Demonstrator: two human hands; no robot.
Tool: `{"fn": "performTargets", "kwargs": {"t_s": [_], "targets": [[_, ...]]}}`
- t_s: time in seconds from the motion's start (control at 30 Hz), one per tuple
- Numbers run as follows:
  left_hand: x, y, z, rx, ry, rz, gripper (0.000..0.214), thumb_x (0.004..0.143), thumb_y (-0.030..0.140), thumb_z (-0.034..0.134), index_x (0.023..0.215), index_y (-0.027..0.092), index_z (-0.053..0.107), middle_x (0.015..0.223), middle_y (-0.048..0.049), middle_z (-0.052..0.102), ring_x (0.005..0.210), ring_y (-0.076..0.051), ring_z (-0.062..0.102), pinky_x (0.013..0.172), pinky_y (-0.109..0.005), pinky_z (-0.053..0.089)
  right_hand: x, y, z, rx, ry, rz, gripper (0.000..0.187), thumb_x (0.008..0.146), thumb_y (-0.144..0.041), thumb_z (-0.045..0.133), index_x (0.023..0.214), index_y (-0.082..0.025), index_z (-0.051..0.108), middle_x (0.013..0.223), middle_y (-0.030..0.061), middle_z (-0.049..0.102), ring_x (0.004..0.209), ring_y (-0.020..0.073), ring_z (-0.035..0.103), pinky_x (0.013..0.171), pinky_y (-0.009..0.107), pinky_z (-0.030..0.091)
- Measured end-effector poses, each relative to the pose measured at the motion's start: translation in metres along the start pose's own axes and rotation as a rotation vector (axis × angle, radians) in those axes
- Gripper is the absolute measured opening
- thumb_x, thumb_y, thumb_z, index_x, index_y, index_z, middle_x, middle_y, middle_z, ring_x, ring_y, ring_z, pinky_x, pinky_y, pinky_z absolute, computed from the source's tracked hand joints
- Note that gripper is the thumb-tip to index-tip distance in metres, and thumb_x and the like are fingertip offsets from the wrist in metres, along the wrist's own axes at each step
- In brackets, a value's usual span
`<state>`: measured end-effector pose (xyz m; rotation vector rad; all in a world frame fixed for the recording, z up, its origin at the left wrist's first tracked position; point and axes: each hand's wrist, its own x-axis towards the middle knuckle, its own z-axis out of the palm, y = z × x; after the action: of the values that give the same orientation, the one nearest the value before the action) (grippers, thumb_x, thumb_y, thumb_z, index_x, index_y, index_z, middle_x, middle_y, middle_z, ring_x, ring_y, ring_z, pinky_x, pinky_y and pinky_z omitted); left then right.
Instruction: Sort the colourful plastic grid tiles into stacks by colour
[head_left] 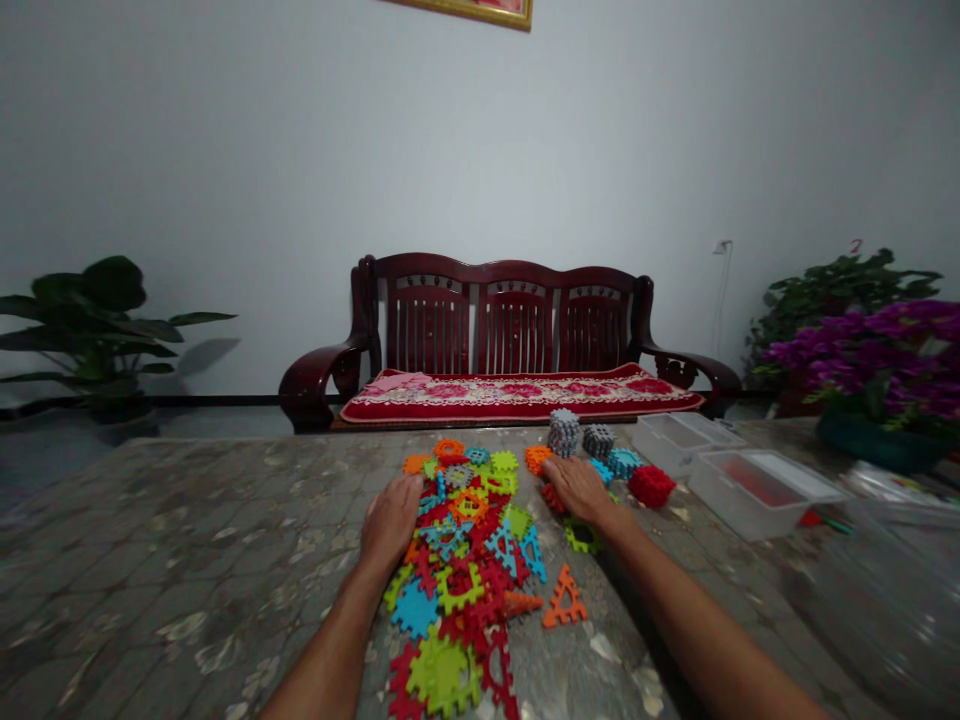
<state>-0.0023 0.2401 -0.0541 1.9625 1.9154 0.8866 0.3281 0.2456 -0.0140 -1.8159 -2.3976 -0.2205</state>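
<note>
A loose heap of flat, toothed plastic building pieces (pixel 457 575) in red, green, blue, orange and grey spreads over the middle of the table. My left hand (pixel 391 517) rests against the heap's left edge, fingers together and curled; what lies under them is hidden. My right hand (pixel 581 487) reaches over the sorted stacks, its fingers bent down around red toothed pieces (pixel 553 498), partly covered. Just past its fingertips sits an orange stack (pixel 537 459). Beside it are a light grey stack (pixel 564 432), a dark grey stack (pixel 598 440), blue pieces (pixel 623 462) and a red stack (pixel 652 485).
Two clear plastic boxes (pixel 765 520) stand at the right, near a larger transparent container (pixel 892 600) and purple flowers (pixel 885 350). An orange triangular piece (pixel 564 600) lies apart from the heap. A wooden bench (pixel 510 300) stands beyond the table (pixel 187 560).
</note>
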Motion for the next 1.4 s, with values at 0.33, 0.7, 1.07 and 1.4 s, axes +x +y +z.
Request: {"fn": "performTargets", "kwargs": {"t_s": [0.33,0.7,1.07,1.4], "targets": [[-0.002,0.005,-0.004,0.007,-0.008,-0.001,0.052,0.099,0.033,0.023,0.118,0.018,0.069,0.13,-0.0091,0.07,0.127,-0.021,0.059,0.115,-0.037,0.038,0.007,0.004,-0.003,0.128,0.055,0.068,0.042,0.107,-0.031,0.025,0.103,-0.02,0.066,0.106,0.0079,0.074,0.098,0.0201,0.065,0.084,0.03,0.041],[0.0,0.002,-0.001,-0.009,0.02,-0.012,0.052,0.098,0.034,0.025,0.119,0.017,0.07,0.132,-0.0105,0.069,0.128,-0.022,0.059,0.115,-0.037,0.037,-0.059,0.031,0.005,-0.005,0.23,-0.105,0.033,0.098,-0.013,0.038,0.112,-0.018,0.067,0.112,0.0135,0.069,0.099,0.0269,0.058,0.087,0.037,0.041],[0.001,-0.001,0.002,-0.003,0.027,0.002,0.053,0.099,0.035,0.024,0.118,0.019,0.07,0.132,-0.0096,0.069,0.128,-0.021,0.059,0.115,-0.039,0.038,-0.064,0.009,0.002,0.022,0.14,-0.015,0.044,0.107,-0.028,0.025,0.09,-0.022,0.066,0.09,0.006,0.07,0.088,0.0219,0.057,0.08,0.034,0.037],[0.0,-0.001,0.001,-0.012,0.019,0.002,0.047,0.097,0.032,0.028,0.118,0.022,0.069,0.131,-0.0078,0.07,0.127,-0.02,0.059,0.114,-0.038,0.039,-0.047,0.003,0.006,-0.038,0.117,-0.026,0.036,0.104,-0.024,0.033,0.094,-0.022,0.068,0.097,0.0085,0.072,0.089,0.0236,0.058,0.08,0.035,0.038]]}}
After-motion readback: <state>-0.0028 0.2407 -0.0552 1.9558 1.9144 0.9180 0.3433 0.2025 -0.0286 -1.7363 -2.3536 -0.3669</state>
